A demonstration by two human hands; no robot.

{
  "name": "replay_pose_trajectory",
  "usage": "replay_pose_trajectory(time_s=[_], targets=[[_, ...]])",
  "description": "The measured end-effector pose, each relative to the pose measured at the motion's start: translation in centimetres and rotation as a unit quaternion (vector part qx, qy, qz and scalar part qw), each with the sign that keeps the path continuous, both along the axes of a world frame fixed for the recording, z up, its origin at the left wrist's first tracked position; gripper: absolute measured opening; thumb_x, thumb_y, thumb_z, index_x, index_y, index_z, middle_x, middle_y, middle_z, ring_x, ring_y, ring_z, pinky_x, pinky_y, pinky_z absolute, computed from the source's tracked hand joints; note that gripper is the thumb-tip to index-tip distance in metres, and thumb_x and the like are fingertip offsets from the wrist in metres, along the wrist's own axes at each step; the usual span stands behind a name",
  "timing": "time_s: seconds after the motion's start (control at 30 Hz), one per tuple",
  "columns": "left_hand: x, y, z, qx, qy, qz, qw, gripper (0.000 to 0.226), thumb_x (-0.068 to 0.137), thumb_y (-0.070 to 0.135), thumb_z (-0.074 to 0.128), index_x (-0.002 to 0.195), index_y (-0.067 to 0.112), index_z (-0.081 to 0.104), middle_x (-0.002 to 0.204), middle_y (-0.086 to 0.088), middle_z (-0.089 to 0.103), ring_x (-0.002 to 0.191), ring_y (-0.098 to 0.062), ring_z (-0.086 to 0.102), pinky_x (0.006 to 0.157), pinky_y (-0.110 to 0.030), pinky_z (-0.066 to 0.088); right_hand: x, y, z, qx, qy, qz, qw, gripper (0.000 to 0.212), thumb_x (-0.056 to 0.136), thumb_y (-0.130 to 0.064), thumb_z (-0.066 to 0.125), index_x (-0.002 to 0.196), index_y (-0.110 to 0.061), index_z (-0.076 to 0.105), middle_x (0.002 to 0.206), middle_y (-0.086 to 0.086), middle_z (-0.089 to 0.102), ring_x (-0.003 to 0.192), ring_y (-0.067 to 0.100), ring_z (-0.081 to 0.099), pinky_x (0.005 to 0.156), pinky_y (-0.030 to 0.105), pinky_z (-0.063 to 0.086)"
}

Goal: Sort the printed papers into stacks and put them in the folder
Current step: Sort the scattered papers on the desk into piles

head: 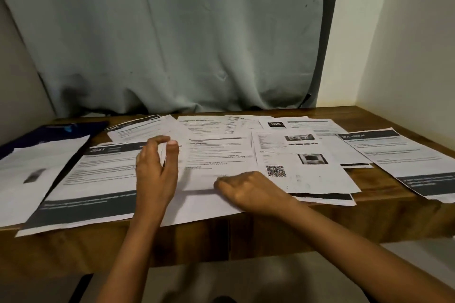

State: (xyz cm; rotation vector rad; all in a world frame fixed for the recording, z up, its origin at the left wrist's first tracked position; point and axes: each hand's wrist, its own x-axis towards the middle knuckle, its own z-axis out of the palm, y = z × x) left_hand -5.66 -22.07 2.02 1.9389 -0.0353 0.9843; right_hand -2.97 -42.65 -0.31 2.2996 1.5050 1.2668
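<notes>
- Left hand: forearm reaches in from below and the hand is raised over the papers, palm turned right. The fingers are curved, with the thumb tip close to them. I cannot tell whether a sheet edge is pinched between them.
- Right hand: knuckles up and low on the table. The fingers are bent and held together, tips on the near edge of the middle sheet. I cannot tell whether they grip it.
- Middle sheet: long axis runs away from me, heading at the far end.
- Sheet marked 2841: just left of it, long axis leaning near-left to far-right.
- Sheet with a square code: just right of it, overlapping others.
- Folder: dark blue, at the far left, partly under a white sheet.
</notes>
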Motion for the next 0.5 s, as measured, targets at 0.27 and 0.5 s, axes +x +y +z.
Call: replay_pose_trajectory(time_s=[0.27, 0.5], targets=[[0.4, 2.0, -3.4, 0.243, 0.136, -0.125, 0.953, 0.075, 0.085, 0.073, 0.017, 0.132, 0.025, 0.051, 0.137, 0.006, 0.052, 0.130, -0.013, 0.042, 0.116, -0.034, 0.018, -0.9, 1.0, -2.4, -0.033, 0.098, -0.006, 0.995, 0.022, 0.072, -0.014, 0.074, 0.090, -0.015, 0.062, 0.076, 0.000, 0.066, 0.055, 0.021, 0.062, 0.040, 0.024, 0.041], [0.0, 1.2, -3.6, 0.324, 0.210, -0.132, 0.913, 0.090, 0.077, 0.076, 0.004, 0.144, 0.028, 0.039, 0.148, 0.008, 0.040, 0.139, -0.010, 0.029, 0.118, -0.034, 0.006, -1.6, 1.2, -2.6, -0.018, 0.159, -0.001, 0.987, 0.039, 0.092, -0.042, 0.040, 0.106, -0.017, 0.067, 0.105, 0.003, 0.071, 0.086, 0.018, 0.070, 0.059, 0.027, 0.058]])
